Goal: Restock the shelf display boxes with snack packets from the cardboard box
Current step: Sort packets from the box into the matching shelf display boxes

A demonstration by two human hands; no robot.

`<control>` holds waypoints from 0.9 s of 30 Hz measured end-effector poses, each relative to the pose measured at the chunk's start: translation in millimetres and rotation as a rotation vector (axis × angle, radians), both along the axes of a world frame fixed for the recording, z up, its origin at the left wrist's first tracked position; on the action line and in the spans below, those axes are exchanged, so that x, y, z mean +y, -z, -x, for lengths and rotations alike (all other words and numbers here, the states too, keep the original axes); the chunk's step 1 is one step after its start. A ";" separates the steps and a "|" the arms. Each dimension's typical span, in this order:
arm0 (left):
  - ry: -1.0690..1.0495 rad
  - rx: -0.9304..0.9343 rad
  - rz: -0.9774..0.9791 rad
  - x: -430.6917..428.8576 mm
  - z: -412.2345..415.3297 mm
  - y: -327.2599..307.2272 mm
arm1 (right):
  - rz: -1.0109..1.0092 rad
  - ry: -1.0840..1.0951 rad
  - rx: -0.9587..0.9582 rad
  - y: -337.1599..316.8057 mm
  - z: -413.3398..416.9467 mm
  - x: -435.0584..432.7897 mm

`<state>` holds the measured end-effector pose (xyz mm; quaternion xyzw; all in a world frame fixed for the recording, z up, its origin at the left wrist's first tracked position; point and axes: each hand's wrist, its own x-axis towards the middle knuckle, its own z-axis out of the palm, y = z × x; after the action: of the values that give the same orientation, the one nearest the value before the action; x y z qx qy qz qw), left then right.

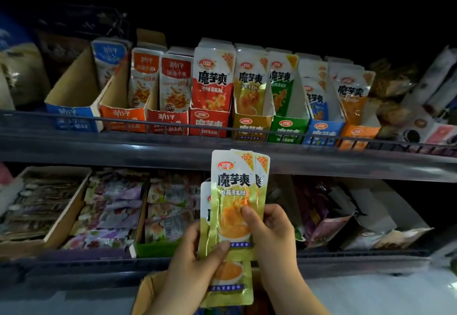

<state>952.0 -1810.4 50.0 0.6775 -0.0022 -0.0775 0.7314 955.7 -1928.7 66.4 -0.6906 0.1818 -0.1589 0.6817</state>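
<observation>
Both my hands hold a fanned stack of yellow-gold snack packets (pixel 233 191) upright in front of the shelf edge. My left hand (pixel 195 262) grips the stack's lower left, thumb across the front. My right hand (pixel 269 230) pinches the front packet from the right, thumb on its face. On the upper shelf stands a row of display boxes; the matching yellow display box (pixel 249 126) is directly above the stack and holds a few packets. The cardboard box (pixel 146 290) shows only a flap at the bottom, behind my left wrist.
A wire rail (pixel 148 126) runs along the upper shelf's front. Red (pixel 209 122), green (pixel 288 129), blue (pixel 321 131) and orange (pixel 358 134) display boxes flank the yellow one. The lower shelf (pixel 99 262) holds trays of mixed packets. The blue box (pixel 71 117) at far left looks nearly empty.
</observation>
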 end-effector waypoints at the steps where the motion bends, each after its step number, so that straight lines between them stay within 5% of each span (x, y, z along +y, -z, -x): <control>1: 0.006 0.012 0.018 -0.2 0.2 -0.7 | -0.001 0.003 -0.001 1.3 -0.5 -2.5; 7: 0.006 0.105 0.176 1.7 0.9 -7.3 | -0.115 0.030 0.037 11.2 -0.1 -10.2; 16: -0.072 -0.010 0.099 6.2 -1.2 -4.9 | -0.289 -0.151 0.053 9.4 -1.6 -11.6; 27: -0.101 -0.024 0.170 4.7 4.1 -18.0 | -0.169 -0.065 0.059 14.7 -0.4 -1.9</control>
<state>947.8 -1805.7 68.0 0.6130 0.0167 -0.0320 0.7892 956.1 -1930.7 51.7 -0.6407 0.1923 -0.1003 0.7365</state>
